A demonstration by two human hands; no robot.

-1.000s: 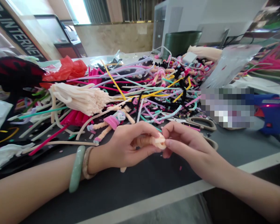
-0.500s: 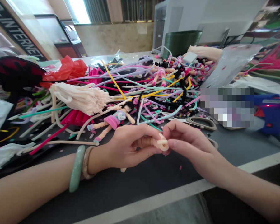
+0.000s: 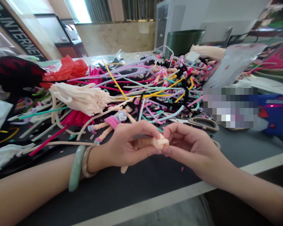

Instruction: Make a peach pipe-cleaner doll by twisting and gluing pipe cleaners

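Between my two hands is a beige pipe cleaner [image 3: 160, 142] wound into a small coiled piece, with a wrapped length running back into my left palm. My left hand [image 3: 129, 144] is closed around it, thumb and forefinger gripping the coil from the left. The fingertips of my right hand [image 3: 191, 141] pinch the coil's right end. A small pipe-cleaner doll [image 3: 112, 122] with pink and pale blue parts lies just behind my left hand. Scissors with grey handles [image 3: 205, 123] rest behind my right hand, partly covered by it.
A bundle of beige pipe cleaners [image 3: 82, 99] lies at the left, before a tangled heap of coloured pipe cleaners [image 3: 151, 91]. On the right are a blue glue gun [image 3: 274, 114] and a clear plastic bag [image 3: 235, 64]. A red plastic bag [image 3: 68, 70] sits at the back left.
The coil has turned between my fingers: its open loop faced me before, and its wound side shows now. Both hands have shifted slightly left, and more of the wrapped length is visible.
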